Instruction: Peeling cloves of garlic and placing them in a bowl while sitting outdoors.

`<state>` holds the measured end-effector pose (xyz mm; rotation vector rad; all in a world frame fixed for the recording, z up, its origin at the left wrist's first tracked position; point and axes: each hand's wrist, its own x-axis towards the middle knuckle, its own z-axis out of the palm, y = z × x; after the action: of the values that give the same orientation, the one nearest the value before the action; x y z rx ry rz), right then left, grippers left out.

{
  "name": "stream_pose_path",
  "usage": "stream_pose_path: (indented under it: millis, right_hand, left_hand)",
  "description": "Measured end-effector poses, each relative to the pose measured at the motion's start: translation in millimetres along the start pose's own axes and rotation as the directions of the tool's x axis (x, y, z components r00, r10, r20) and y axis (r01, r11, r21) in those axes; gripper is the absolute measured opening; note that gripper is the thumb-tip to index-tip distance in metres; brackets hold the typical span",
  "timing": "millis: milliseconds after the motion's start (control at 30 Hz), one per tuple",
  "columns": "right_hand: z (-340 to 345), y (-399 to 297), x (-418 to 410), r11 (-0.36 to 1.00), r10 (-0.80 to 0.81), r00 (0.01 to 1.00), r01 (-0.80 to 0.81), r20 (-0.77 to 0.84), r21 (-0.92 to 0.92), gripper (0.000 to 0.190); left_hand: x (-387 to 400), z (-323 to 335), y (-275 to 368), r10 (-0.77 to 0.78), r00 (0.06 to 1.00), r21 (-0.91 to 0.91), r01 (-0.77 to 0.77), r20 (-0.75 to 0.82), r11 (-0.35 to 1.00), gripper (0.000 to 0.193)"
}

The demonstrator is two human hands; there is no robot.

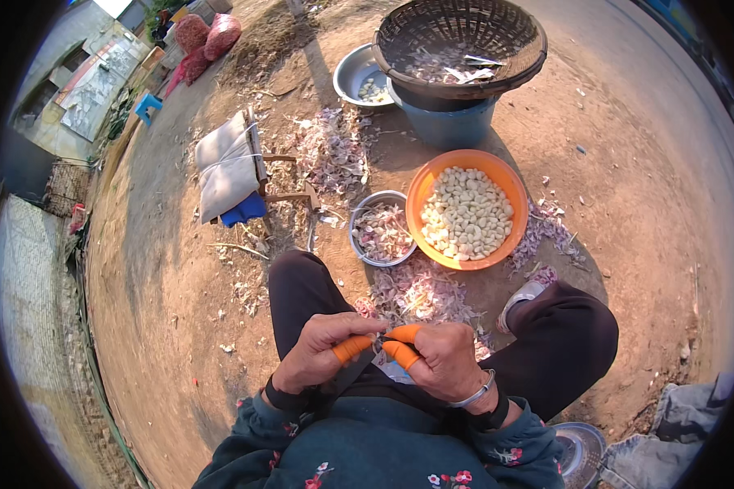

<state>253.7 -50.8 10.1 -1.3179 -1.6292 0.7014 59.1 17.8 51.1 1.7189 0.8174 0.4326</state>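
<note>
My left hand (pixel 330 345), with orange wrap on the thumb, pinches a small item, likely a garlic clove, that the fingers mostly hide. My right hand (pixel 443 360) meets it over my lap; orange wraps cover its thumb and index finger, which grip a small dark tool whose kind I cannot tell. Beyond my hands, an orange basin (pixel 522 208) holds many peeled garlic cloves (pixel 467 214). Touching or close beside it on the left, a metal bowl (pixel 357 246) holds unpeeled cloves and skins (pixel 382 232). Loose garlic skins (pixel 425 293) cover the ground between my knees.
A wicker basket (pixel 459 90) with skins rests on a blue bucket (pixel 449 125). Behind stands a metal basin (pixel 348 85) with some cloves. A cushioned wooden chair (pixel 229 162) is at left, red mesh sacks (pixel 222 36) farther back. Someone's denim-clad leg (pixel 654 458) and a metal colander (pixel 578 449) are lower right.
</note>
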Motion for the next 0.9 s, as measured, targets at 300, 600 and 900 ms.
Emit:
stream_pose_path:
  millis: [300,600,900]
  right_hand:
    - [-0.8,1.6,-0.5,0.999,-0.018,1.000,0.017,0.025,0.037,0.016]
    - [0.8,-2.0,-4.0,0.980,0.083,0.965,-0.035,0.247,-0.195,0.021]
    - [-4.5,-7.4,-0.9,0.998,0.050,0.989,-0.044,0.139,-0.043,0.021]
  left_hand:
    - [-3.0,9.3,-20.9,-0.169,0.982,-0.690,0.066,-0.082,0.721,0.012]
    - [-5.9,3.7,-15.8,-0.192,0.974,-0.733,0.043,-0.121,0.679,0.014]
    - [-9.0,4.7,-16.3,-0.134,0.984,-0.712,0.009,-0.119,0.702,0.007]
